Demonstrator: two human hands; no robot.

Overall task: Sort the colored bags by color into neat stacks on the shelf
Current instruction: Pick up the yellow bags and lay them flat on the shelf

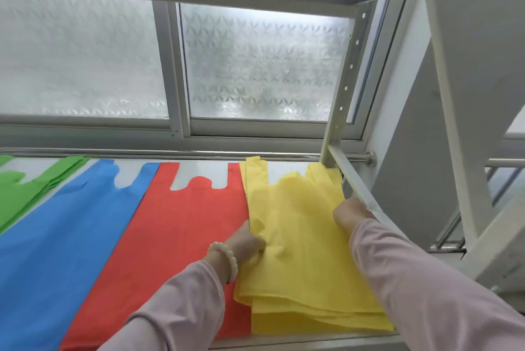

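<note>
So the biggest thing we're looking at is the frosted window (255,66) across the whole back, with a steel rail (170,151) running along below it. In front of that is the white metal shelf (284,340). All the bags lie flat on its deck in a row, handles pointing toward the glass.

Widest on our screen is the blue stack (56,237), left of centre. Right beside it, edges touching, is the red stack (181,223). Then comes the yellow stack (301,237) at the far right end of the shelf. Its left edge laps a bit over the red and its right edge is up against the shelf's side bar (359,190). Several yellow layers fan out at the near corner, so that one isn't squared up. The green stack (22,191) peeks in at the far left, just beside the blue and cut off by the frame.

Both pale pink sleeves (176,308) reach in from the bottom. The left hand (247,242) has the yellow stack's left edge clenched, and we can see the fabric creasing around it. The right hand (350,213) sits at the yellow stack's right edge by the side bar, back of the hand toward us. Its fingers are hidden, so we honestly can't tell if it's grasping anything.

Smallest bit is a white bead bracelet (227,259) on the left wrist.
</note>
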